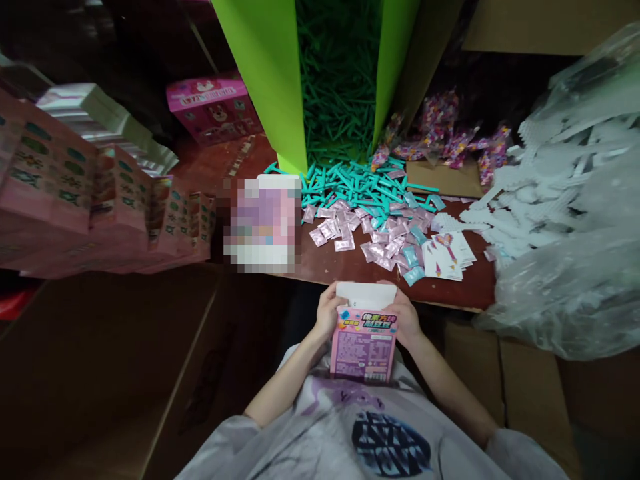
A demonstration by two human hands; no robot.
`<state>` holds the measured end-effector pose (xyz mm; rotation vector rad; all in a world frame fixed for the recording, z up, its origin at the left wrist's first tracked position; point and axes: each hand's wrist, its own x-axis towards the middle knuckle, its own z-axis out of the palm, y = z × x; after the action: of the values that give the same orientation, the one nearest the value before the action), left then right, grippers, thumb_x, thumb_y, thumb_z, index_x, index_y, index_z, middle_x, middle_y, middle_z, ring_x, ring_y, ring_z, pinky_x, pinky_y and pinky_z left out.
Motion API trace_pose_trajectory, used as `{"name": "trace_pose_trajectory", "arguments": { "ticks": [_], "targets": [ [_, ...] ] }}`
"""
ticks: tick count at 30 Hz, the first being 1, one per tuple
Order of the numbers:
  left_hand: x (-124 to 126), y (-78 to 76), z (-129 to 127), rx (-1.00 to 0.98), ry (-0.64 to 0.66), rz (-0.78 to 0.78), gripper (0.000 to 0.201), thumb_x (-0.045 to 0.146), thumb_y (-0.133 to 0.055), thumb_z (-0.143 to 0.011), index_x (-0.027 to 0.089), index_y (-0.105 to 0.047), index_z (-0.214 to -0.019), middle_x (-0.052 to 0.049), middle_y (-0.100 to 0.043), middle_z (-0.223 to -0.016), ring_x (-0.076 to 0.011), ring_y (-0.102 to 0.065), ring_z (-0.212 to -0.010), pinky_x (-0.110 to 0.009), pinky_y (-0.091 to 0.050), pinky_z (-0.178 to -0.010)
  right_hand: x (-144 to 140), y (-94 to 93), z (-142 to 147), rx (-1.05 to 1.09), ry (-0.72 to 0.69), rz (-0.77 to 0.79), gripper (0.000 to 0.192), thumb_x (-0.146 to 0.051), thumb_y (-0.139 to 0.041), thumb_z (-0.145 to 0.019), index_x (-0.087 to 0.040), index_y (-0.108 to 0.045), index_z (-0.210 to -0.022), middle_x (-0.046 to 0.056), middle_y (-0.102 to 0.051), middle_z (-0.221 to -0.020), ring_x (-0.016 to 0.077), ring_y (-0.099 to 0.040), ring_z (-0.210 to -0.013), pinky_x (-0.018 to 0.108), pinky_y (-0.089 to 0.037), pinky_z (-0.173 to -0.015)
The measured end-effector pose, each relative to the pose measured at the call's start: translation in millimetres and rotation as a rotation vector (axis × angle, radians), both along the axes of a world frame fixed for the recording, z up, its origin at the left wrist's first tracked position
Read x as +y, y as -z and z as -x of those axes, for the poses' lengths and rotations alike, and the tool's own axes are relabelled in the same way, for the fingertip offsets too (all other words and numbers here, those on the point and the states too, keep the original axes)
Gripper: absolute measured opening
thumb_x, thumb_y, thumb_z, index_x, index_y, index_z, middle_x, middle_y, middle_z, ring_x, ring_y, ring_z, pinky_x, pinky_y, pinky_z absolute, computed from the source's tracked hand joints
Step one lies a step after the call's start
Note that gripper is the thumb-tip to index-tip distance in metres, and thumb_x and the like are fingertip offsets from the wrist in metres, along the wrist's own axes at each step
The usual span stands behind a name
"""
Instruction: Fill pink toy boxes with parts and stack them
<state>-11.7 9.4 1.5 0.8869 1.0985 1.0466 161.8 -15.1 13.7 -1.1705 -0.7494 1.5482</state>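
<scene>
Close to my body I hold a pink and purple printed carton [364,343] between both hands. Its white top flap [366,294] stands raised at the far end. My left hand [329,310] grips the left edge near the flap, and my right hand [406,317] grips the right edge; some fingertips are hidden behind the card. Beyond the carton, on the dark red table [325,263], lie many small pink sachets [345,230] and a few blue sachets [411,257]. White printed cards [445,257] are stacked to their right.
Teal plastic sticks [345,183] spill from a bright green box [285,87]. Pink cartons [110,187] stand in rows at left, near a pink box [215,107]. White ridged plastic pieces [515,193] in a clear bag [565,287] crowd the right side. Bags of coloured beads [440,117] lie behind.
</scene>
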Motion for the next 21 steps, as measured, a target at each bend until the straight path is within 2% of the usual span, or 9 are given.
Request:
{"name": "trace_pose_trajectory", "arguments": {
  "ticks": [1, 4, 7, 9, 11, 13, 17, 19, 21],
  "targets": [
    [-2, 0.3, 1, -0.013, 0.003, -0.05, 0.022, 0.031, -0.056, -0.076, 0.016, -0.069, -0.085, -0.005, -0.068, -0.082, -0.0174, -0.062, -0.069, -0.032, -0.051, -0.068, 0, 2.8, 0, 0.004, 0.01, -0.025, 0.031, -0.035, -0.061, -0.07, -0.017, -0.068, -0.095, 0.011, -0.069, -0.102, 0.0287, -0.066, -0.091, 0.045, -0.052, -0.082],
    [-5, -2.2, 2, 0.026, 0.004, -0.241, 0.025, 0.037, -0.063, -0.077, 0.015, -0.069, -0.068, -0.01, -0.068, -0.093, -0.0208, -0.066, -0.08, -0.037, -0.052, -0.078, -4, 10.3, 1, -0.102, 0.044, -0.183, 0.024, -0.04, -0.059, -0.076, -0.018, -0.068, -0.075, 0.011, -0.066, -0.111, 0.0267, -0.066, -0.094, 0.044, -0.05, -0.085],
    [-5, -5.6, -1, 0.135, -0.069, -0.278, 0.016, 0.031, -0.072, -0.072, 0.016, -0.072, -0.078, -0.011, -0.068, -0.096, -0.0216, -0.066, -0.088, -0.037, -0.051, -0.083, -6, 15.1, 3, -0.324, 0.152, -0.22, 0.02, -0.038, -0.063, -0.078, -0.019, -0.068, -0.082, 0.009, -0.069, -0.102, 0.0236, -0.065, -0.094, 0.039, -0.05, -0.085],
    [-4, -6.2, -3, 0.147, -0.139, -0.223, 0.024, 0.028, -0.074, -0.071, 0.017, -0.07, -0.092, -0.01, -0.069, -0.098, -0.0212, -0.065, -0.093, -0.036, -0.05, -0.085, -5, 16.4, 5, -0.394, 0.231, -0.155, 0.022, -0.037, -0.066, -0.076, -0.02, -0.067, -0.091, 0.007, -0.07, -0.093, 0.0218, -0.066, -0.088, 0.035, -0.051, -0.08],
    [-3, -6.1, -5, 0.126, -0.158, -0.183, 0.022, 0.028, -0.074, -0.071, 0.016, -0.069, -0.09, -0.01, -0.069, -0.097, -0.0207, -0.066, -0.091, -0.035, -0.051, -0.083, -4, 15.4, 6, -0.413, 0.245, -0.112, 0.021, -0.037, -0.067, -0.075, -0.019, -0.067, -0.086, 0.006, -0.071, -0.083, 0.0209, -0.066, -0.079, 0.033, -0.051, -0.071],
    [-6, -6.7, -4, 0.116, -0.114, -0.186, 0.016, 0.03, -0.072, -0.073, 0.015, -0.068, -0.078, -0.01, -0.069, -0.092, -0.0206, -0.067, -0.086, -0.035, -0.052, -0.08, -6, 11.7, 4, -0.416, 0.214, -0.128, 0.019, -0.037, -0.066, -0.076, -0.019, -0.065, -0.072, 0.006, -0.07, -0.079, 0.0209, -0.065, -0.075, 0.032, -0.051, -0.068],
    [-18, -9.1, 5, 0.131, -0.024, -0.246, 0.028, 0.037, -0.067, -0.077, 0.016, -0.065, -0.059, -0.008, -0.068, -0.074, -0.0202, -0.067, -0.075, -0.036, -0.053, -0.075, -22, 5.3, -2, -0.495, 0.064, -0.276, 0.025, -0.037, -0.06, -0.08, -0.022, -0.064, -0.062, 0.005, -0.071, -0.082, 0.0238, -0.067, -0.077, 0.035, -0.052, -0.066],
    [-22, -11.0, 15, 0.189, 0.047, -0.295, 0.033, 0.042, -0.072, -0.071, 0.016, -0.061, -0.055, -0.008, -0.068, -0.076, -0.0213, -0.067, -0.077, -0.034, -0.053, -0.073, -30, 7.6, -5, -0.546, 0.038, -0.351, 0.021, -0.035, -0.065, -0.077, -0.024, -0.064, -0.059, 0.005, -0.071, -0.083, 0.0255, -0.067, -0.076, 0.037, -0.054, -0.065],
    [-19, -21.7, 28, 0.342, 0.17, -0.344, 0.033, 0.044, -0.08, -0.06, 0.016, -0.061, -0.061, -0.008, -0.069, -0.083, -0.0213, -0.066, -0.079, -0.032, -0.051, -0.072, -31, 7.3, -5, -0.566, 0.018, -0.416, 0.011, -0.033, -0.068, -0.074, -0.027, -0.067, -0.064, 0.006, -0.071, -0.09, 0.0282, -0.068, -0.081, 0.041, -0.056, -0.068]
  ]
}}
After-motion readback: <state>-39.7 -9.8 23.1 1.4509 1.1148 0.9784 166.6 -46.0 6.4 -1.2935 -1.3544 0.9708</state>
